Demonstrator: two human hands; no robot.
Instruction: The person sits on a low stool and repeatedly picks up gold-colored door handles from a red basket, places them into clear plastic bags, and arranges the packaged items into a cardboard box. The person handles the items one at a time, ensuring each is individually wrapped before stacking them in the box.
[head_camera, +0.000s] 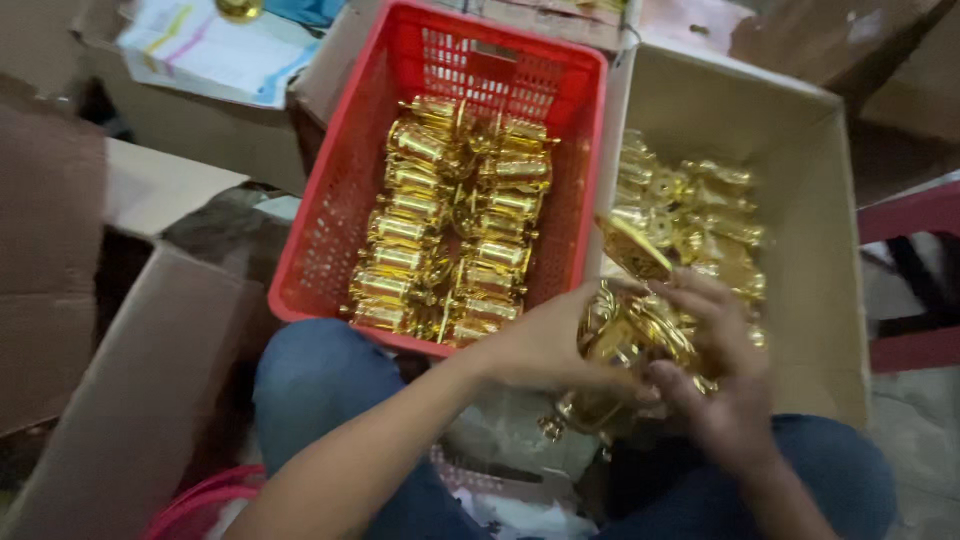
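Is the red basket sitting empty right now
No, the red basket holds two neat rows of shiny gold parts, stacked from its far end to its near edge.

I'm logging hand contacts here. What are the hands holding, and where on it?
Both hands, left hand and right hand, clasp one shiny gold ornament by its sides; the exact hold is blurred.

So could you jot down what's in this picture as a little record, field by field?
Left hand: holds a shiny gold plastic ornament piece
Right hand: fingers on the same piece
Red plastic mesh crate: neat rows of gold barrel-shaped parts
Open cardboard box: loose heap of gold parts
Seating: blue-jeaned knees below the crate
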